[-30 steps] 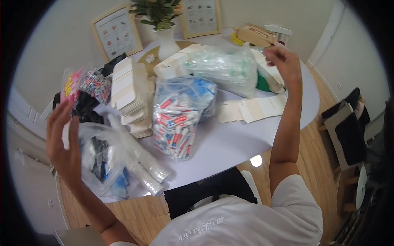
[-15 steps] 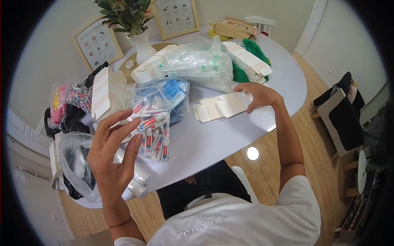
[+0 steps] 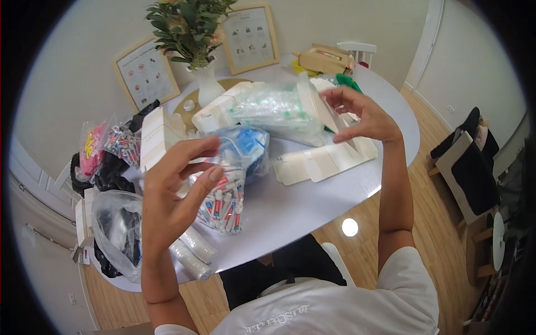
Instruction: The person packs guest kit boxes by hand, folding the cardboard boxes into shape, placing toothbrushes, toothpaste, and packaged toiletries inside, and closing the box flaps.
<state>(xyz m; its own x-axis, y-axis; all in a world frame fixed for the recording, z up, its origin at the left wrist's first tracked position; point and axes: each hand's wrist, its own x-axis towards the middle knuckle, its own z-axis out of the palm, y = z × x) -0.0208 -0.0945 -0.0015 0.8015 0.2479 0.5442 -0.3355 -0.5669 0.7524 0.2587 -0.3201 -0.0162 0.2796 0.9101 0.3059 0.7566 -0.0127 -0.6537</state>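
Note:
My right hand (image 3: pixel 365 117) is raised above the right part of the table, thumb and fingers gripping a flat white carton (image 3: pixel 319 105) that stands tilted on edge. Below it another flattened white carton (image 3: pixel 324 162) lies on the tabletop, its flaps spread. My left hand (image 3: pixel 181 187) hovers with fingers curved and apart, holding nothing. It partly covers a clear bag of small toothpaste tubes (image 3: pixel 226 206). Just behind that bag sits a plastic bag with blue contents (image 3: pixel 251 148). A large clear bag with green-marked contents (image 3: pixel 273 109) lies behind the held carton.
On the left are a stack of white cartons (image 3: pixel 159 134), a clear bag with dark contents (image 3: pixel 117 234), bubble-wrap rolls (image 3: pixel 190 259) and a pink packet (image 3: pixel 94 148). A flower vase (image 3: pixel 207 84) and framed signs (image 3: pixel 251 39) stand at the back. A chair (image 3: pixel 466 162) is at right.
My right hand has moved up and away from the table, now lifting a carton on edge. My left hand stays raised, slightly shifted right and lower in view. The camera view has shifted slightly.

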